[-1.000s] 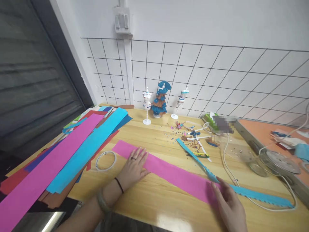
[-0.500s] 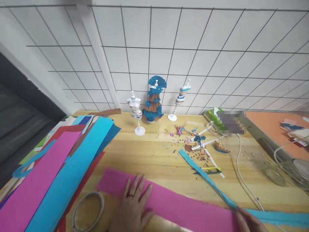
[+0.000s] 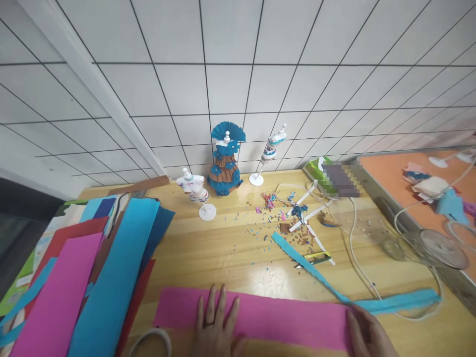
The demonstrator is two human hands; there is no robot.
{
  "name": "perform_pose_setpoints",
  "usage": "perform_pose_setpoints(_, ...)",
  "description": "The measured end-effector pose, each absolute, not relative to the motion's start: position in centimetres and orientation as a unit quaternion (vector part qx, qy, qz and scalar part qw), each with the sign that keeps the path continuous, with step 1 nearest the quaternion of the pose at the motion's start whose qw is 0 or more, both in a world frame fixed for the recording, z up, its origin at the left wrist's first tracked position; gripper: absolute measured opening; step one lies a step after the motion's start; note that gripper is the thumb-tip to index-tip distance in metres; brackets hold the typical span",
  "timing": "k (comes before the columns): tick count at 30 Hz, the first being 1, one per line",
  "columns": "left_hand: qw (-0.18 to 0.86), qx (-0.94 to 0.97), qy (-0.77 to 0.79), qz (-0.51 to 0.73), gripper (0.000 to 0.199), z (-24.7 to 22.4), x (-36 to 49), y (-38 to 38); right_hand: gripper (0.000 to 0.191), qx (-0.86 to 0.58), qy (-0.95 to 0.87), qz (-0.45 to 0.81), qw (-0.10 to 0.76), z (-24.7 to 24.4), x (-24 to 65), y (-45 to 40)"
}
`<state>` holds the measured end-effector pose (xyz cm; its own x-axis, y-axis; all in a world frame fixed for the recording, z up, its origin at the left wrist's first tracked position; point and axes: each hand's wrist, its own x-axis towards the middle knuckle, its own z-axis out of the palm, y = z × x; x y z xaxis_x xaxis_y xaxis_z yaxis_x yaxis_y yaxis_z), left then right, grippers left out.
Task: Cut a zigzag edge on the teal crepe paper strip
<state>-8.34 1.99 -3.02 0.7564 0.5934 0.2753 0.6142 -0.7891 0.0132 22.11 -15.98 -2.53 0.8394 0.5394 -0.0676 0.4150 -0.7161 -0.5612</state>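
A long pink paper strip (image 3: pixel 290 320) lies flat across the near part of the wooden table. My left hand (image 3: pixel 217 325) rests on its left half with fingers spread, a ring on one finger. At the strip's right end is my right hand (image 3: pixel 368 329), its fingers together at the edge of the paper, beside the light blue strip. That blue strip (image 3: pixel 310 267) is bent, running from mid-table down to my right hand and on to the right. A roll of tape (image 3: pixel 150 342) is partly cut off below the pink strip's left end.
Stacked coloured papers (image 3: pixel 111 277) cover the left side. Two white mannequins (image 3: pixel 193 186) and one dressed in blue and brown (image 3: pixel 226 163) stand by the wall. Paper scraps (image 3: pixel 293 213), a yellow-green cutter (image 3: pixel 316 259), a cable (image 3: pixel 353 248) and a clear container (image 3: pixel 442 248) lie right.
The view has shifted. The pink strip now lies straighter across the table, and its right end has moved up with my right hand. My left hand stays spread on the paper.
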Motion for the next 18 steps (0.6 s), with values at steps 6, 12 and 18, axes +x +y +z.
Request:
perform_pose_setpoints(6, -0.019, -0.933, -0.351, -0.077, 0.058, 0.0, -8.2, 1.6, 0.046, -0.907, -0.309, 0.067, 0.279, -1.1, 21.2, -14.9)
perform_pose_setpoints(12, -0.061, -0.929, -0.361, -0.055, 0.054, 0.8, -8.1, 1.3, 0.054, -0.89, -0.374, 0.002, 0.261, 1.5, 17.9, -15.2)
perform_pose_setpoints(18, -0.072, -0.928, -0.363, -0.038, 0.054, 1.8, -7.9, 1.0, 0.048, -0.795, -0.572, 0.061, 0.194, 1.2, 12.6, -13.3)
